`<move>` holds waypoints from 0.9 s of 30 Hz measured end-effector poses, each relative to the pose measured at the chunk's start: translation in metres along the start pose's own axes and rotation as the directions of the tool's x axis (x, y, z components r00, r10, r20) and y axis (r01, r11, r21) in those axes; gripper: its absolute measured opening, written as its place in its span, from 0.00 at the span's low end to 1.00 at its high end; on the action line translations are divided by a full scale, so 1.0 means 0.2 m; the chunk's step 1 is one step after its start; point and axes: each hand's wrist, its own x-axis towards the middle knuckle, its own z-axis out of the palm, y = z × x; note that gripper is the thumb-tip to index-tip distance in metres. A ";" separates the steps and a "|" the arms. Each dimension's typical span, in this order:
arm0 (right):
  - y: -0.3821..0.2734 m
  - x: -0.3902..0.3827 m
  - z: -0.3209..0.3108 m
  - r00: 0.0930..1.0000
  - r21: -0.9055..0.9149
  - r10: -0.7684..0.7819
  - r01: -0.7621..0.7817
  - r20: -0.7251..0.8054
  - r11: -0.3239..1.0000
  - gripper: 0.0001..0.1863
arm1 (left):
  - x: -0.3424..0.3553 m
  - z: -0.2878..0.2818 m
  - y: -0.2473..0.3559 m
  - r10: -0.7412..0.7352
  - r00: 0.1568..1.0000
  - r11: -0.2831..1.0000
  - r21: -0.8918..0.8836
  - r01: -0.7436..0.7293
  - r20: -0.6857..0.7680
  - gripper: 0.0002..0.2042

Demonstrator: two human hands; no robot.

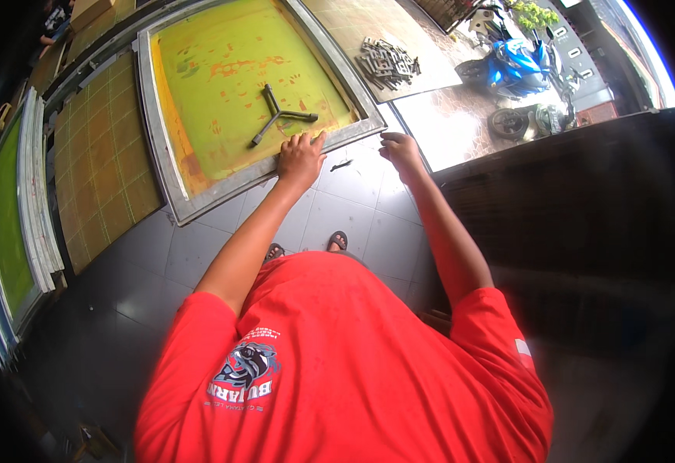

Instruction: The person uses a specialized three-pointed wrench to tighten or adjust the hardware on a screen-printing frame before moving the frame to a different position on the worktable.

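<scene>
A screen-printing frame [185, 197] with a stained yellow-green mesh lies before me, a black three-armed wrench [275, 116] resting on it. My left hand [300, 160] is on the front rail, fingers bent and slightly apart over it, just below the wrench. My right hand [400, 154] is at the frame's right front corner with fingers curled together; whether it touches the frame or holds something small is unclear. A small dark piece [341, 164] shows below the frame, between my hands.
Patterned boards [102, 154] and stacked screens [15, 216] stand at left. Metal pieces [387, 65] are piled on a pale board at back right. A blue motorbike [515, 65] and another two-wheeler [538, 119] stand beyond, right. Dark surface [553, 193] at right; tiled floor [326, 208] underfoot.
</scene>
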 end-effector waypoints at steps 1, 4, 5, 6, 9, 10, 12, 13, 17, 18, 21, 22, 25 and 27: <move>0.10 -0.05 0.03 0.986 0.021 0.030 -0.027 -0.167 0.999 0.14 | -0.01 0.00 -0.02 -0.005 1.000 1.000 0.013 0.005 -0.011 0.24; 0.33 -0.20 0.13 0.885 0.307 0.298 -0.189 -0.358 0.933 0.19 | -0.01 -0.03 -0.06 0.053 0.999 0.998 0.018 -0.053 0.004 0.24; 0.38 -0.22 0.14 0.883 0.390 0.345 -0.210 -0.318 0.897 0.21 | -0.03 -0.03 -0.08 0.061 0.998 0.997 0.037 -0.062 0.028 0.24; 0.42 -0.24 0.14 0.880 0.469 0.389 -0.231 -0.274 0.853 0.23 | -0.06 -0.04 -0.11 0.081 0.997 0.995 0.053 -0.082 0.022 0.24; 0.41 -0.10 0.05 0.864 0.465 0.480 -0.367 -0.149 0.805 0.28 | -0.09 -0.03 -0.14 0.125 0.992 0.990 0.059 -0.127 0.028 0.24; 0.40 -0.05 0.03 0.851 0.478 0.517 -0.418 -0.090 0.772 0.28 | -0.08 -0.06 -0.13 0.120 0.991 0.991 0.043 -0.123 0.056 0.24; 0.41 0.02 0.00 0.885 0.629 0.459 -0.398 0.073 0.668 0.25 | -0.07 -0.07 -0.13 0.123 0.990 0.992 0.024 -0.125 0.072 0.25; 0.41 0.05 -0.01 0.899 0.690 0.411 -0.393 0.151 0.608 0.23 | -0.07 -0.07 -0.13 0.126 0.990 0.992 0.021 -0.128 0.062 0.25; 0.37 0.10 -0.03 0.890 0.766 0.368 -0.429 0.269 0.479 0.14 | -0.07 -0.07 -0.12 0.141 0.990 0.990 0.012 -0.141 0.031 0.25; 0.36 0.10 -0.04 0.873 0.734 0.405 -0.460 0.271 0.500 0.13 | -0.07 -0.08 -0.13 0.135 0.990 0.991 0.017 -0.136 0.041 0.25; 0.34 0.09 -0.07 0.841 0.687 0.475 -0.505 0.258 0.522 0.10 | -0.06 -0.07 -0.13 0.130 0.990 0.991 0.019 -0.131 0.055 0.25; 0.34 0.10 -0.08 0.843 0.708 0.474 -0.495 0.252 0.503 0.09 | -0.06 -0.07 -0.13 0.134 0.990 0.991 0.016 -0.135 0.054 0.25; 0.36 0.10 -0.08 0.862 0.759 0.473 -0.430 0.183 0.490 0.07 | -0.06 -0.06 -0.12 0.135 0.989 0.991 0.013 -0.136 0.057 0.25; 0.37 0.10 -0.06 0.889 0.772 0.439 -0.370 0.131 0.517 0.06 | -0.07 -0.06 -0.12 0.135 0.989 0.991 0.018 -0.136 0.054 0.25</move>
